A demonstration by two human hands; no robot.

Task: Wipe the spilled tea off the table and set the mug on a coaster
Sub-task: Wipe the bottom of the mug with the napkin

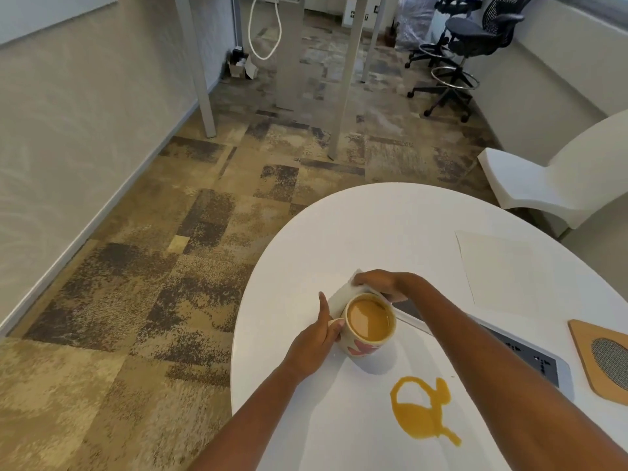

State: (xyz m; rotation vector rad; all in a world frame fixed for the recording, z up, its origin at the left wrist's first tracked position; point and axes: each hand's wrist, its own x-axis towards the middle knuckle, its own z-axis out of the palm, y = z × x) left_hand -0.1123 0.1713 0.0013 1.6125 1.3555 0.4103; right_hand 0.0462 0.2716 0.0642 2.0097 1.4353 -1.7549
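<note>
White table (373, 226), carpeted office. Left hand (317, 339) curled round handle of full mug (368, 326). Right hand (375, 283) behind mug, fingers bent onto napkin (341, 294), seemingly gripping. Keep mug level; blot tea spill (421, 411) near front edge inward. Coaster (582, 348) far right.

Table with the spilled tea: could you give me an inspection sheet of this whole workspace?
Surface: white oval table, amber tea puddle near its front edge, unwiped.
Job's things: cream ceramic mug full of milky tea, not on the cork coaster with grey mesh centre at right.
Clutter: white paper sheet; grey panel device partly under the arm.
Hands: left hand grips the mug's handle; right hand holds a folded white napkin beyond the mug.
Cables: white cable loop hanging under a far desk.
Surroundings: patterned carpet, white chair, black office chairs.
</note>
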